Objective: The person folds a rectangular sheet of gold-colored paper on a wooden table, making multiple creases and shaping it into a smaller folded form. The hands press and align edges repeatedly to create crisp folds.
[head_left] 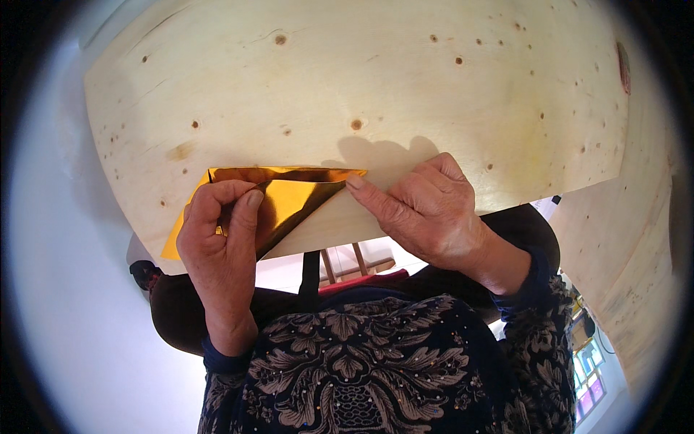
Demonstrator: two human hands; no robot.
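Observation:
A sheet of shiny gold foil paper (295, 205), folded into a slanting shape with a point at its right end, lies at the near edge of the wooden board. My left hand (223, 235) pinches the paper's upper layer between thumb and forefinger, partly covering the left portion. At the pointed right corner, the thumb of my right hand (432, 210) presses on the foil with the other fingers curled in. Whether a right fingertip lies beneath that corner is hidden.
The pale plywood board (405, 87), marked with dark knots, stretches away in front of me. My lap and patterned dark top (354, 362) are just below its near edge. Another wooden surface (614, 267) stands to the right.

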